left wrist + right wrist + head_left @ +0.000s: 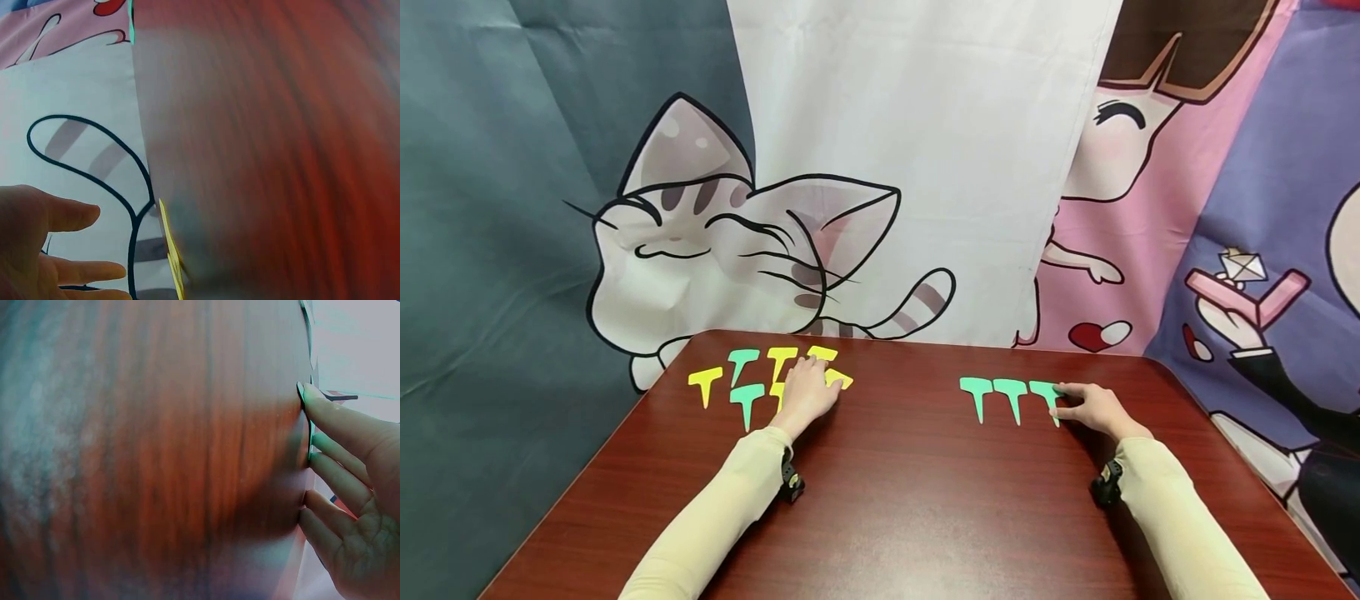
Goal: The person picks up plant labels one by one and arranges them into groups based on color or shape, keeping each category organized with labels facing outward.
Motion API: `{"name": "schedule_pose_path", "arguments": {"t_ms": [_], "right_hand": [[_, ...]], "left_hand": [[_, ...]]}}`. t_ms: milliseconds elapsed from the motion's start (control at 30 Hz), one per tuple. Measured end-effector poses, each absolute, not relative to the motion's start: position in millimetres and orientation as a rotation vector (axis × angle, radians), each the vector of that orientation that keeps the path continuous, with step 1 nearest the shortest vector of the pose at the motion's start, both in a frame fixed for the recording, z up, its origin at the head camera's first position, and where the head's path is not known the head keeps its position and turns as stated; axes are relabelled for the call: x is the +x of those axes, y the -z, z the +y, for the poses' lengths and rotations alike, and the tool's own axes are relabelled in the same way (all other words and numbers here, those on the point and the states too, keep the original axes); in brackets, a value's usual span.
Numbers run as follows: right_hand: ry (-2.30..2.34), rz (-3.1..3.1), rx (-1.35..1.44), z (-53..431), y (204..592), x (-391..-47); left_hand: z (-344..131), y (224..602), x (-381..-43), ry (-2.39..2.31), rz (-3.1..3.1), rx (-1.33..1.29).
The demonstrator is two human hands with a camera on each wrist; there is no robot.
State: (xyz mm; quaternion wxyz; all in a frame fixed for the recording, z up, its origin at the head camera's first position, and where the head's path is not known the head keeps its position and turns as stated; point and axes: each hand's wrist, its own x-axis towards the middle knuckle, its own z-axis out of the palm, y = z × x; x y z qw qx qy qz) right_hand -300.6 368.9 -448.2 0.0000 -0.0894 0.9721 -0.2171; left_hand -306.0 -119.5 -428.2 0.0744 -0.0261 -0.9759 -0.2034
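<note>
Resting on a dark red-brown table (910, 500): two groups of flat T-shaped tags.

Group one, at 10 o'clock from the table's middle: yellow tags (705, 383) and green tags (747, 398), mixed and lying close together. The left hand (808, 393) lies palm-down over the 3 o'clock side of this group, covering part of two yellow tags. Fingers straight and relaxed; the left wrist view shows them (69, 215) spread slightly apart, curled round nothing.

Group two, at 2 o'clock from the table's middle: a row of three green tags (1009, 393) side by side, stems pointing toward the person. The right hand (1093, 408) sits at the row's 3 o'clock end, fingertips touching the outermost tag (1047, 392). The right wrist view shows the fingers (340, 425) extended, pressing flat on the tabletop with a green edge under them.

Both forearms wear cream sleeves (722, 508). Behind the table, at 12 o'clock: a cartoon-cat curtain (700, 233).
</note>
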Motion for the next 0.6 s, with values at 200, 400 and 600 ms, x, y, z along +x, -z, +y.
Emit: {"name": "schedule_pose_path", "arguments": {"t_ms": [200,400,600], "right_hand": [[0.685,3.048,-0.274,369,449,-300],[0.679,3.057,-0.283,369,449,-301],[0.679,3.055,-0.284,369,448,-301]], "left_hand": [[-137,429,-303,0.548,-2.943,-0.073],[-154,428,-301,0.548,-2.973,-0.054],[-171,428,-298,0.511,-2.980,-0.043]]}}
